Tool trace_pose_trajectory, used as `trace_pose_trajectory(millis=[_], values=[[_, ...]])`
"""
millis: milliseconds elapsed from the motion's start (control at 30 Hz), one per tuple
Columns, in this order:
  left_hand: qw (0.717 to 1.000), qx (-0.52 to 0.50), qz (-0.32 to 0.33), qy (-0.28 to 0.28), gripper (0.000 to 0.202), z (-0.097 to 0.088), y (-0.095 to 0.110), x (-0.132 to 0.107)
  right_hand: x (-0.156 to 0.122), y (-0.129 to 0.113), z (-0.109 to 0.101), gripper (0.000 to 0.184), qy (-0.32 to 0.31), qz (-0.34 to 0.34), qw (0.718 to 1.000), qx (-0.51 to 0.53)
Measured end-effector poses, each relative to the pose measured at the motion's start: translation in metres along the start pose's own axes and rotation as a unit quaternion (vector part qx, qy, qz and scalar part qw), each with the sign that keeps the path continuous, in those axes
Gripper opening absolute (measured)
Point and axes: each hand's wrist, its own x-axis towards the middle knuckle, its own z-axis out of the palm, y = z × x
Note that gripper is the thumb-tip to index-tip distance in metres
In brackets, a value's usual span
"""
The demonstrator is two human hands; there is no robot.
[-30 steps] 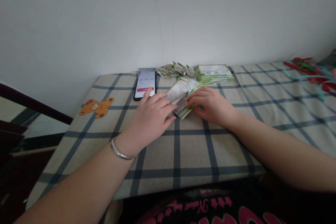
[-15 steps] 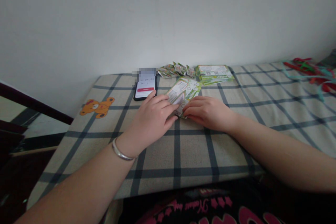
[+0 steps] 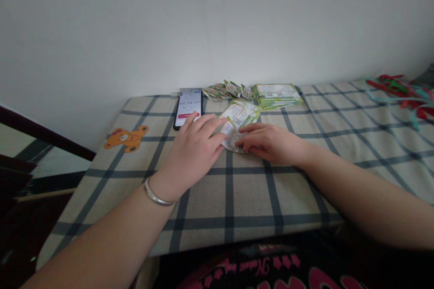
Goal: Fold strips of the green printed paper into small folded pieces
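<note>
A flat green-and-white printed paper piece (image 3: 241, 115) lies on the tablecloth in front of me, its lower edge slightly bent. A smaller white-and-green flap or piece (image 3: 228, 129) shows on its left side; I cannot tell whether the two are joined. My left hand (image 3: 200, 144), with a silver bracelet at the wrist, is open, its spread fingertips resting on the left part of the paper. On the paper's lower right lie the loosely bent, slightly parted fingers of my right hand (image 3: 267, 142). The undersides of both hands are hidden.
A phone (image 3: 188, 104) showing a running timer lies just beyond my left fingers. Several crumpled green packets (image 3: 227, 90) and a stack of green-and-white printed boxes or cards (image 3: 278, 92) sit by the wall. Red and teal ribbon-like strips (image 3: 407, 95) lie far right on the checked cloth (image 3: 210, 207).
My left fingers have drawn slightly back to the left and my right fingers have loosened. More of the paper's printed face shows between the hands. The timer has advanced one second.
</note>
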Motion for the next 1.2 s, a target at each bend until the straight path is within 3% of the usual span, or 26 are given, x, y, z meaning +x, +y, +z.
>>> trace_pose_trajectory(millis=[667,1200], values=[[0.997,-0.001,0.077,-0.001,0.014,0.006,-0.004,-0.001,0.002,0.001,-0.003,0.011,0.002,0.017,0.998,0.062],[0.994,-0.020,0.094,0.046,0.009,0.014,-0.004,0.001,0.010,0.000,0.015,0.008,0.090,0.128,0.986,0.053]])
